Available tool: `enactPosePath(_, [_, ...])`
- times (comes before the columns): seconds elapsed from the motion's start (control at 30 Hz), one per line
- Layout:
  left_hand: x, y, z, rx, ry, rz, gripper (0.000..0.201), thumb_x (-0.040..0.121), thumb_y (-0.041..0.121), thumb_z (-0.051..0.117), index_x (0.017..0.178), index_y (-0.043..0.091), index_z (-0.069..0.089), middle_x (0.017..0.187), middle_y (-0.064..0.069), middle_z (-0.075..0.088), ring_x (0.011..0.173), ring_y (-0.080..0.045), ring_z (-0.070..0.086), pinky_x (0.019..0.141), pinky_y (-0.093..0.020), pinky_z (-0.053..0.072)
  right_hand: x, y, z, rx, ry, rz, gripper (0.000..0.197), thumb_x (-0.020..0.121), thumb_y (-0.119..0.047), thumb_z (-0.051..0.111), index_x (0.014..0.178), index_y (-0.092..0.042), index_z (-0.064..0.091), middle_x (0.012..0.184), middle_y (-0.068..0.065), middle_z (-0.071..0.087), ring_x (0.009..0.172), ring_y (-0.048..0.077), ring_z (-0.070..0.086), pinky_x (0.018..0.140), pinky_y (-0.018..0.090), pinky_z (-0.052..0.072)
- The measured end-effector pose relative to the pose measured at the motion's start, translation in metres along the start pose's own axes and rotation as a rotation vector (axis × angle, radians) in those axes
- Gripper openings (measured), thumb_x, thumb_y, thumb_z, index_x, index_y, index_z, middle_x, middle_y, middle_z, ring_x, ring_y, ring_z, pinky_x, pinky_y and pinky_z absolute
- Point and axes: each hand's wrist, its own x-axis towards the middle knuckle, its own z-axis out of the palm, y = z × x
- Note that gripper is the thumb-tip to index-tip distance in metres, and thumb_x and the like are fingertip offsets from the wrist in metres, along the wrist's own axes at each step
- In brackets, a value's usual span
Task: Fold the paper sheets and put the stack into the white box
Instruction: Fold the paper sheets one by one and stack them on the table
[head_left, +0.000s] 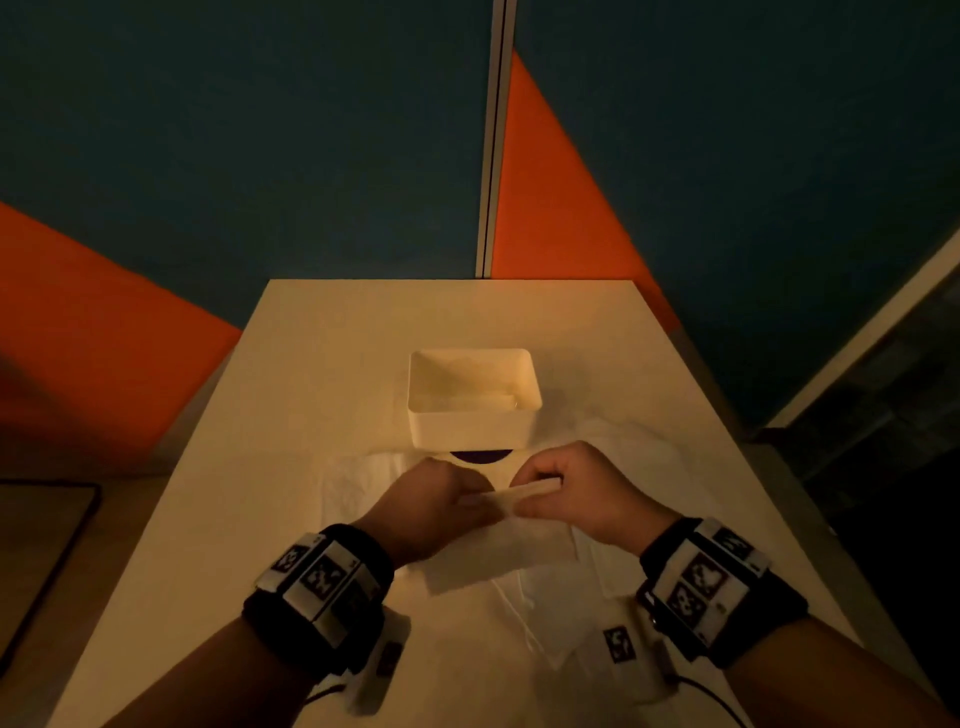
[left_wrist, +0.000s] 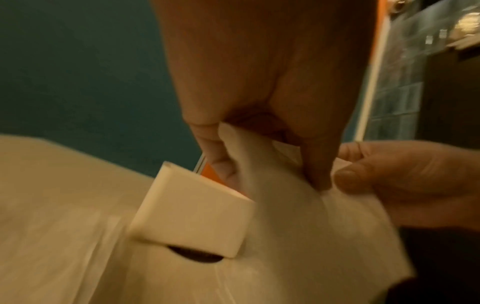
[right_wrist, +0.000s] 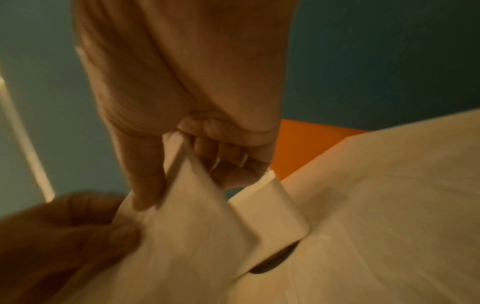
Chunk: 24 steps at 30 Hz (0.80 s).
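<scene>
A folded white paper sheet (head_left: 498, 551) hangs between both hands just above the table. My left hand (head_left: 441, 501) pinches its top edge on the left, and my right hand (head_left: 566, 491) pinches the same edge on the right. In the left wrist view the paper sheet (left_wrist: 298, 226) drapes down from my thumb and curled fingers (left_wrist: 315, 164). The right wrist view shows the paper sheet (right_wrist: 197, 216) gripped the same way. The open white box (head_left: 472, 397) stands just beyond the hands, also visible as the white box (left_wrist: 192, 216) and the white box (right_wrist: 272, 207). More white sheets (head_left: 358, 483) lie flat under the hands.
The white table (head_left: 322, 332) ends at a teal and orange wall behind the box. A dark round mark (head_left: 480, 456) sits on the table at the box's near side. A dark-framed board (head_left: 41, 561) lies to the left, off the table.
</scene>
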Motion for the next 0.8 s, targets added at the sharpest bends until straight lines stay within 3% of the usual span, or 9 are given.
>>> enactPosePath(0.1, [-0.006, -0.014, -0.002, -0.324, 0.223, -0.246, 0.018, 0.086, 0.03, 0.065, 0.078, 0.015, 0.07, 0.078, -0.001, 0.068, 0.071, -0.012, 0.063, 0.064, -0.023, 0.049, 0.002, 0.02, -0.01, 0.168, 0.208, 0.084, 0.018, 0.075, -0.005, 0.075, 0.083, -0.02, 0.069, 0.09, 0.013, 0.07, 0.085, 0.021, 0.065, 0.081, 0.035, 0.054])
enactPosePath(0.2, [-0.013, -0.044, -0.003, -0.594, 0.467, -0.478, 0.011, 0.088, 0.024, 0.062, 0.081, 0.017, 0.067, 0.081, -0.008, 0.069, 0.077, -0.028, 0.066, 0.073, -0.041, 0.055, 0.005, 0.061, -0.026, 0.09, 0.449, 0.212, 0.014, 0.077, -0.006, 0.074, 0.085, -0.016, 0.068, 0.087, 0.005, 0.067, 0.089, 0.023, 0.063, 0.081, 0.031, 0.05])
enactPosePath(0.27, [-0.018, -0.068, -0.003, -0.667, 0.581, -0.612, 0.011, 0.089, 0.019, 0.061, 0.08, 0.015, 0.066, 0.085, -0.014, 0.069, 0.081, -0.035, 0.066, 0.08, -0.05, 0.055, 0.002, 0.089, -0.034, -0.034, 0.496, 0.313, 0.015, 0.077, -0.006, 0.073, 0.086, -0.015, 0.066, 0.084, 0.002, 0.065, 0.091, 0.025, 0.063, 0.081, 0.031, 0.049])
enactPosePath(0.33, [-0.023, -0.089, -0.003, -0.674, 0.641, -0.706, 0.011, 0.089, 0.016, 0.06, 0.079, 0.013, 0.064, 0.089, -0.018, 0.069, 0.085, -0.037, 0.065, 0.082, -0.052, 0.054, -0.004, 0.111, -0.038, -0.188, 0.448, 0.414, 0.019, 0.077, -0.01, 0.072, 0.092, -0.017, 0.064, 0.09, 0.002, 0.063, 0.095, 0.024, 0.062, 0.082, 0.029, 0.048])
enactPosePath(0.4, [-0.027, -0.104, 0.0, -0.568, 0.66, -0.753, 0.009, 0.088, 0.016, 0.06, 0.083, 0.009, 0.064, 0.094, -0.02, 0.067, 0.088, -0.037, 0.063, 0.084, -0.051, 0.052, -0.011, 0.125, -0.037, -0.316, 0.356, 0.502, 0.033, 0.076, -0.019, 0.074, 0.106, -0.02, 0.061, 0.108, 0.003, 0.06, 0.102, 0.022, 0.058, 0.086, 0.029, 0.047])
enactPosePath(0.47, [-0.031, -0.115, 0.004, -0.43, 0.646, -0.781, 0.015, 0.086, 0.015, 0.062, 0.095, 0.003, 0.064, 0.099, -0.021, 0.067, 0.09, -0.037, 0.062, 0.083, -0.048, 0.051, -0.018, 0.133, -0.033, -0.471, 0.253, 0.56, 0.059, 0.072, -0.035, 0.076, 0.125, -0.023, 0.051, 0.128, 0.003, 0.049, 0.114, 0.024, 0.05, 0.095, 0.036, 0.045])
enactPosePath(0.53, [-0.035, -0.119, 0.006, -0.333, 0.615, -0.788, 0.025, 0.083, 0.013, 0.064, 0.105, 0.0, 0.063, 0.104, -0.022, 0.066, 0.093, -0.037, 0.061, 0.082, -0.045, 0.049, -0.024, 0.135, -0.028, -0.616, 0.181, 0.548, 0.075, 0.071, -0.045, 0.074, 0.136, -0.026, 0.04, 0.139, 0.0, 0.037, 0.123, 0.024, 0.042, 0.101, 0.039, 0.041])
enactPosePath(0.63, [-0.039, -0.121, 0.007, -0.23, 0.567, -0.773, 0.033, 0.082, 0.013, 0.066, 0.112, 0.001, 0.059, 0.108, -0.021, 0.065, 0.096, -0.038, 0.06, 0.079, -0.041, 0.047, -0.028, 0.139, -0.021, -0.675, 0.176, 0.458, 0.074, 0.079, -0.046, 0.067, 0.141, -0.026, 0.032, 0.148, -0.006, 0.028, 0.131, 0.02, 0.035, 0.104, 0.036, 0.036])
enactPosePath(0.8, [-0.039, -0.12, 0.005, -0.175, 0.511, -0.72, 0.037, 0.081, 0.015, 0.068, 0.115, 0.005, 0.058, 0.107, -0.019, 0.066, 0.093, -0.034, 0.06, 0.072, -0.034, 0.042, -0.023, 0.141, -0.016, -0.689, 0.22, 0.397, 0.057, 0.087, -0.042, 0.058, 0.139, -0.027, 0.037, 0.145, -0.007, 0.036, 0.13, 0.017, 0.039, 0.103, 0.035, 0.039])
